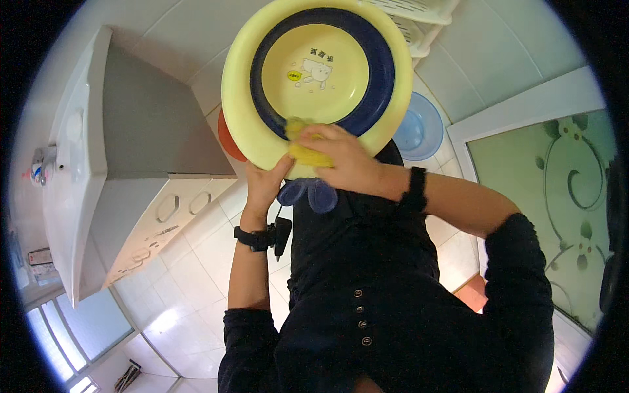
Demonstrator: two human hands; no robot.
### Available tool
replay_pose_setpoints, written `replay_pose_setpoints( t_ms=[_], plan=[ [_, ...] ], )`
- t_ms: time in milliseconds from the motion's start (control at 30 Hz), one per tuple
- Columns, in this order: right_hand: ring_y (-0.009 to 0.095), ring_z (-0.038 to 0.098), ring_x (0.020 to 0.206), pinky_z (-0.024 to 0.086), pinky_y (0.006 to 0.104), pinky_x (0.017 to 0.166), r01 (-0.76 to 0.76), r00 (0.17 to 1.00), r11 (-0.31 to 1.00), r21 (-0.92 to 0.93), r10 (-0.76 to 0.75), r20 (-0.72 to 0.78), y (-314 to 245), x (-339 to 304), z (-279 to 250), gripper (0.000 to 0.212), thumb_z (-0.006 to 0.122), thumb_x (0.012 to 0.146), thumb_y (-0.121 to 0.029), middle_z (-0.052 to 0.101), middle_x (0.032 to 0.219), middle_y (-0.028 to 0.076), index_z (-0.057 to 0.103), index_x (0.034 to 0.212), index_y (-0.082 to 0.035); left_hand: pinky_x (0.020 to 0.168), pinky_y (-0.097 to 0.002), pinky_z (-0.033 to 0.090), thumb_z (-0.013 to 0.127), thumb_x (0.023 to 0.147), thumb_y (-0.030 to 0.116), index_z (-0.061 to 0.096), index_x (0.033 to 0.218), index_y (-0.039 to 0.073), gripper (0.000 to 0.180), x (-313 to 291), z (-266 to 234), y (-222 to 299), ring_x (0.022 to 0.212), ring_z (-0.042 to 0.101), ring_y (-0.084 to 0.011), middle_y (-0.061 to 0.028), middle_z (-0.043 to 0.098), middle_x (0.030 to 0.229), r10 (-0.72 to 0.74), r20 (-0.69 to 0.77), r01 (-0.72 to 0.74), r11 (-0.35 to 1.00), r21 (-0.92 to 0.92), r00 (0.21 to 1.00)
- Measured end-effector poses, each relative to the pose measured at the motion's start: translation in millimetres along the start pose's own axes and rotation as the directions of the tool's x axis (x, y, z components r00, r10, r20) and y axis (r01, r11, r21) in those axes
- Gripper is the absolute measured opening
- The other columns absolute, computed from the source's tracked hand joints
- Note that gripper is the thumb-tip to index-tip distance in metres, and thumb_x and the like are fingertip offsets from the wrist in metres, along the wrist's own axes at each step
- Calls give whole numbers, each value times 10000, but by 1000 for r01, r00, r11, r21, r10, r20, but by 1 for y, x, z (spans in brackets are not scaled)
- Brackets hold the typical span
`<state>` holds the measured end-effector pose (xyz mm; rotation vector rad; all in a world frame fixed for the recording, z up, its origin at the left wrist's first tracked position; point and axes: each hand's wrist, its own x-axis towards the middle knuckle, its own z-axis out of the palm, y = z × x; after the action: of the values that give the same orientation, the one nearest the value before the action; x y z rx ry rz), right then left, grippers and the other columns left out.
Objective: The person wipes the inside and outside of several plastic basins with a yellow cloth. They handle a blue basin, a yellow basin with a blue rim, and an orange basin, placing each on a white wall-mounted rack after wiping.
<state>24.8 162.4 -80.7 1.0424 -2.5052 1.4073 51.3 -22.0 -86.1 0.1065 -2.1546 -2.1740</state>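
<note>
A pale yellow plastic basin with a dark blue ring inside is held up in front of me. A small cartoon animal is printed on its bottom. My left hand grips the near left rim, thumb over the edge. With bent fingers, my right hand presses a yellow cloth against the near inner wall and rim. The cloth is slightly blurred and partly covered by the fingers. Below the near rim hang dark blue rounded tabs, seemingly part of the basin.
A white sink on a cabinet stands at the left. Behind the basin are a blue basin on the floor and a partly hidden red one. A white rack is at the far side. A green patterned glass door is at the right.
</note>
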Motion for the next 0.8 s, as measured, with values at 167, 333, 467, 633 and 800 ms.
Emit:
replay_pose_setpoints(
  t_ms=[167,333,467,633,800],
  plan=[
    [278,553,944,491,384,779,186,931,812,-554,35,363,35,-3,-99,311,602,654,-13,626,1046,68,681,938,-113,727,-284,525,713,799,91,602,1067,-46,320,3,7,9,833,634,-150,-100,667,964,52,32,-51,998,-39,998],
    [328,577,989,465,352,888,-188,980,981,-42,190,59,14,35,-102,374,533,717,0,618,1096,139,615,1081,-23,727,-288,517,723,813,183,580,1108,-30,391,5,14,17,847,616,-148,-102,659,981,2,116,10,995,-98,993],
    [371,488,1112,380,391,990,-233,972,945,229,232,29,-15,47,-26,526,527,762,-70,526,1191,220,450,1276,6,708,-308,488,607,892,317,585,1039,-53,399,8,8,13,821,586,-155,-91,642,885,57,78,-67,989,135,995],
    [382,449,1104,377,415,979,75,991,981,-177,-53,127,-5,12,-13,563,600,697,-96,498,1192,192,472,1239,-17,720,-294,504,688,842,197,612,1046,-35,319,9,5,4,830,604,-145,-88,665,940,-33,-37,32,999,-39,999],
    [283,511,1016,443,350,886,304,865,837,-456,-41,500,14,-13,-103,495,617,647,-62,553,1138,86,590,1142,-76,705,-278,514,747,795,236,622,1032,-34,380,17,0,10,808,622,-134,-75,673,927,-30,95,34,998,-44,995]
  ],
)
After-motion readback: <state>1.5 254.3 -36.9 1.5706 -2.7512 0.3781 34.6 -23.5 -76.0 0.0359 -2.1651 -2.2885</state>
